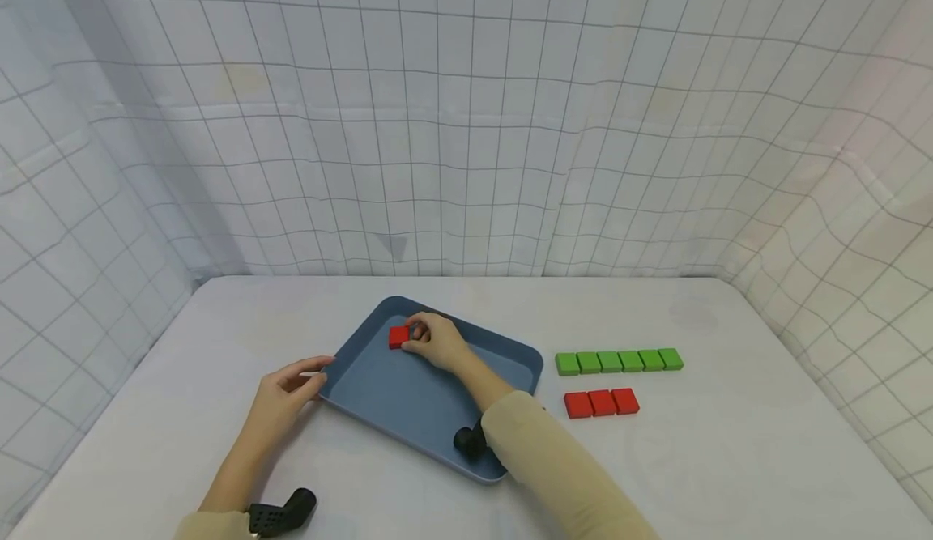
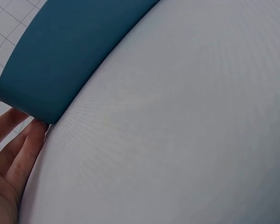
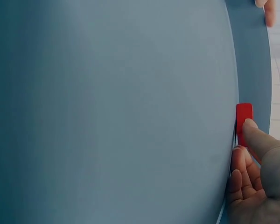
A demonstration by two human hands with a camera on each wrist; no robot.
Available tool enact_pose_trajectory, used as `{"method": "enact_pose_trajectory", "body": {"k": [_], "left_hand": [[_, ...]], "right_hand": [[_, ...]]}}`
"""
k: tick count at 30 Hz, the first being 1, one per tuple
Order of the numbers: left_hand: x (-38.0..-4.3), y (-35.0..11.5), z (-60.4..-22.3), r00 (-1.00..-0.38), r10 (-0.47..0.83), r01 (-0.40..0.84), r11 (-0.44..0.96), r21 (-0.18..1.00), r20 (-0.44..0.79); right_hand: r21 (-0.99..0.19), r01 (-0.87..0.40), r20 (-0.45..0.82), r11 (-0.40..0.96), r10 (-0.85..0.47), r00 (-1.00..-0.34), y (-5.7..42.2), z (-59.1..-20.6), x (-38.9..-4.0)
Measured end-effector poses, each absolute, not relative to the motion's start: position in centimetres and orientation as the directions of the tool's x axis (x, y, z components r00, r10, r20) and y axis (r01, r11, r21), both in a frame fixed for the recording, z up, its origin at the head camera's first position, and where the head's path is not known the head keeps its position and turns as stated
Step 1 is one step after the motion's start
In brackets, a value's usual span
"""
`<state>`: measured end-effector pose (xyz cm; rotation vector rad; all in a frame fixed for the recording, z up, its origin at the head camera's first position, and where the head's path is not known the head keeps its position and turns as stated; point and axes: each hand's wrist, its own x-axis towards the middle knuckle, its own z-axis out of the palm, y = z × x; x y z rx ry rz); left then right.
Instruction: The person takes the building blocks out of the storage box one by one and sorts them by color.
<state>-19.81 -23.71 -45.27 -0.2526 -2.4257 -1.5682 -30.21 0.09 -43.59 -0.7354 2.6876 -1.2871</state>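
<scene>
A red square block [image 1: 398, 337] is by the far left wall of the blue-grey tray [image 1: 408, 398]. My right hand [image 1: 440, 342] reaches in and pinches it; the right wrist view shows the thumb on the block [image 3: 244, 112], with the other fingers bent close to the tray floor. My left hand [image 1: 284, 394] is at the tray's left corner. There its loosely bent fingers touch the outer wall and rim, and the left wrist view shows one fingertip [image 2: 39, 127] against the tray's lower edge.
On the white table right of the tray lie a row of several green blocks [image 1: 619, 362] and, nearer, three red blocks [image 1: 602, 402] side by side. Black wrist-worn devices [image 1: 286, 512] are on both arms. White gridded curtains [image 1: 466, 159] hang behind and at the sides.
</scene>
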Motion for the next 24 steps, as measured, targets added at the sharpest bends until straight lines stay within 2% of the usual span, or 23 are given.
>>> {"method": "enact_pose_trajectory", "body": {"k": [11, 24], "left_hand": [[-19.7, -23.6, -45.4, -0.953, 0.006, 0.279, 0.410, 0.868, 0.303], [-19.7, -23.6, -45.6, -0.953, -0.004, 0.275, 0.416, 0.867, 0.304]], "right_hand": [[-0.757, -0.435, 0.170, 0.488, -0.496, -0.851, 0.4, -42.5, -30.1], [-0.799, -0.441, 0.252, 0.408, -0.439, -0.863, 3.4, -39.0, -30.0]]}}
